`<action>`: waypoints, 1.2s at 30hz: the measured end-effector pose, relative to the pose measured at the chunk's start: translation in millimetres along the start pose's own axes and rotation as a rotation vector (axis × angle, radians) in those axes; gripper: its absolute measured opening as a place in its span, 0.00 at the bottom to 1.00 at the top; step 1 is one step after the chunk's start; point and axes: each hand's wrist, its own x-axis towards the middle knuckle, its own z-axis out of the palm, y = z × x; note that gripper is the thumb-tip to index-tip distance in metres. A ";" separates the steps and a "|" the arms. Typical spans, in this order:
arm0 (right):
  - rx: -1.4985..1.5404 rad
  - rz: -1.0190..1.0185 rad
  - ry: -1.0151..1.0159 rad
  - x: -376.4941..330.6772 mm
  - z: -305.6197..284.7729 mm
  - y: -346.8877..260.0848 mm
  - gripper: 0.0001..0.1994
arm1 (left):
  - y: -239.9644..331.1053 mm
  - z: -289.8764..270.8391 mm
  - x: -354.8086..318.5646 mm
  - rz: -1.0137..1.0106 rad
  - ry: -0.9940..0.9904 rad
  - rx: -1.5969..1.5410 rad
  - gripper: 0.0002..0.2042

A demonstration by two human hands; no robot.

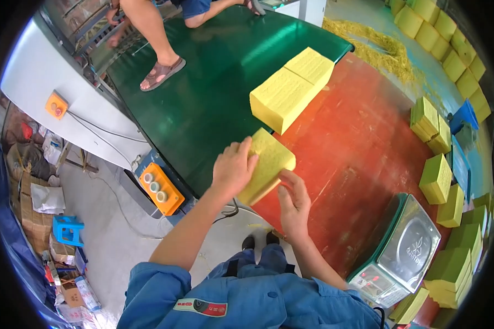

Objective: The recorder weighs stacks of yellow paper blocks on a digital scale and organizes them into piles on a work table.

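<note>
A thick block of yellow paper sheets (270,158) is tilted in front of me, off the near corner of the red tabletop. My left hand (233,167) is closed on its left side, thumb lying on the top face. At the block's lower right edge, my right hand (295,204) has its bent fingers against the corner, thumb close below. Just beyond lies a longer yellow paper stack (291,88), made of two blocks end to end, where the green belt meets the red tabletop.
The green conveyor belt (203,82) runs along the left, with another person's sandalled foot (163,74) on it. An orange button box (161,189) sits at its near side. A scale (403,249) stands at the right of the red tabletop (346,148), near several yellow paper blocks (436,179).
</note>
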 end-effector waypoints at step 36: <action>-0.342 -0.496 0.748 -223.8 -268.0 -164.3 0.20 | 349.9 11.2 -122.0 0.230 -0.873 -1.535 0.24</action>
